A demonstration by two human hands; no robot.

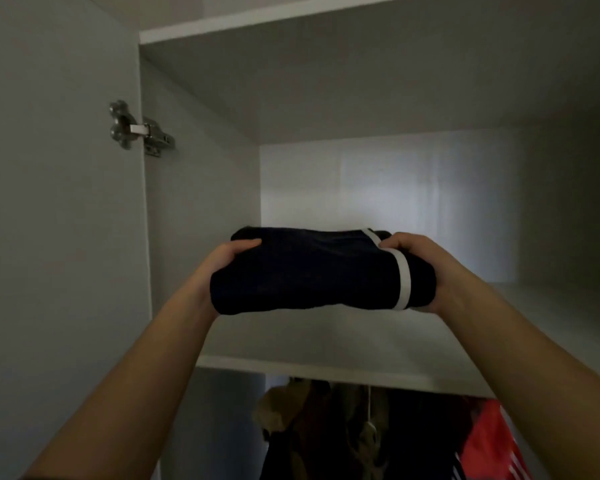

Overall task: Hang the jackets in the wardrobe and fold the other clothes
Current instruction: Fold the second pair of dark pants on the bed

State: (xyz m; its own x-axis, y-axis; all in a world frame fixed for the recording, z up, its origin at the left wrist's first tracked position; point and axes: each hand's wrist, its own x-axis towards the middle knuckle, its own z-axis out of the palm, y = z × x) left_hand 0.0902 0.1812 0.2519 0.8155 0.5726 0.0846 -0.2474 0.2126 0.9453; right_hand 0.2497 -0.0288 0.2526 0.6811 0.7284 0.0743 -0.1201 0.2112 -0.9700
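Both hands, left [227, 261] and right [418, 268], grasp a folded dark garment [312, 271] by its ends, keeping it flat above the wardrobe shelf [291, 365].

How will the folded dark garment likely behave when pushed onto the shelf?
Probably soft and floppy: the folded dark garment bulges in rounded folds where the left hand and right hand grip its ends. Likely light, being held up at arm's length. Pushed across the shelf, it may unfold.

Dim, soft picture; a pale glow on the wardrobe's back panel [395, 188], edges perhaps slightly bowed.
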